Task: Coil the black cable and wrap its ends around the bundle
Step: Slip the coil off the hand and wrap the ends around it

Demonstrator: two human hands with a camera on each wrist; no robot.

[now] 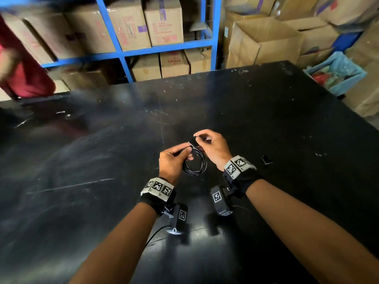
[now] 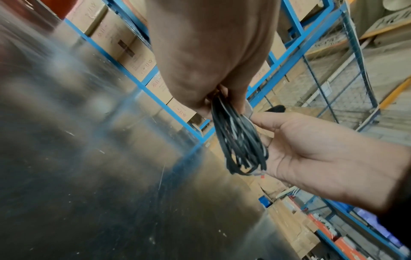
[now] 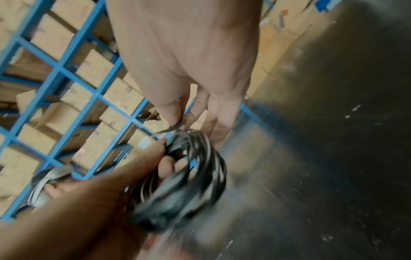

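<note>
The black cable point(image 1: 195, 163) is wound into a small round coil of several loops, held in the air above the black table point(image 1: 102, 160). My left hand point(image 1: 174, 159) grips the coil's upper left side, fingers curled round the strands point(image 2: 238, 140). My right hand point(image 1: 207, 143) is just beyond and to the right, pinching a thin free end of the cable point(image 3: 175, 125) between thumb and forefinger at the top of the coil point(image 3: 191, 176). Its other fingers hang loosely beside the loops. Both wrist views are blurred.
A small dark object point(image 1: 267, 159) lies on the table right of my right wrist. Blue shelving point(image 1: 123, 52) with cardboard boxes stands behind the table. An open box point(image 1: 264, 42) and a blue bin point(image 1: 338, 74) are at the back right. A person in red point(image 1: 22, 74) stands far left.
</note>
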